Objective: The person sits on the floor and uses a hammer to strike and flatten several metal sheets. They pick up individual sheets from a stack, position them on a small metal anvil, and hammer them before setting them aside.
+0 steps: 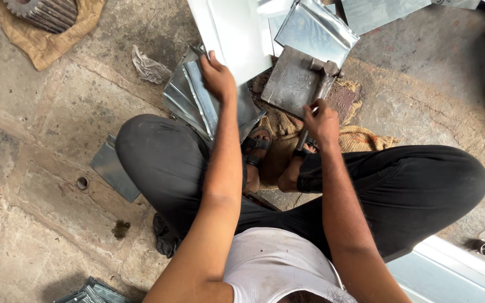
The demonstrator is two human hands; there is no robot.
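Here, a person sits cross-legged on a stone floor (46,129), in dark trousers and a white shirt, sandals on both feet.

Left hand (218,76): fingers curled over the lower edge of a large pale metal sheet (237,33), gripping it. The sheet is lifted and tilted, and runs out of view at the top.

Right hand (321,119): closed around the handle of a hammer (322,76). The hammer's steel head rests on a dark square metal plate (290,84), which lies flat in front of the feet.

Just under the left hand, a stack of folded sheet-metal pieces (189,95), grey and creased, leans against the left knee. Burlap sacking (360,137) is spread beneath the plate and the feet.

Beyond the plate, more bent shiny sheet pieces (315,28) lie overlapping. A single small flat sheet offcut (113,168) lies on the floor beside the left thigh. Top left corner: a toothed metal gear (43,10) on another piece of sacking. A crumpled rag (150,66) lies near the stack. Far right, low: a small metal cylinder (484,247) on the floor.
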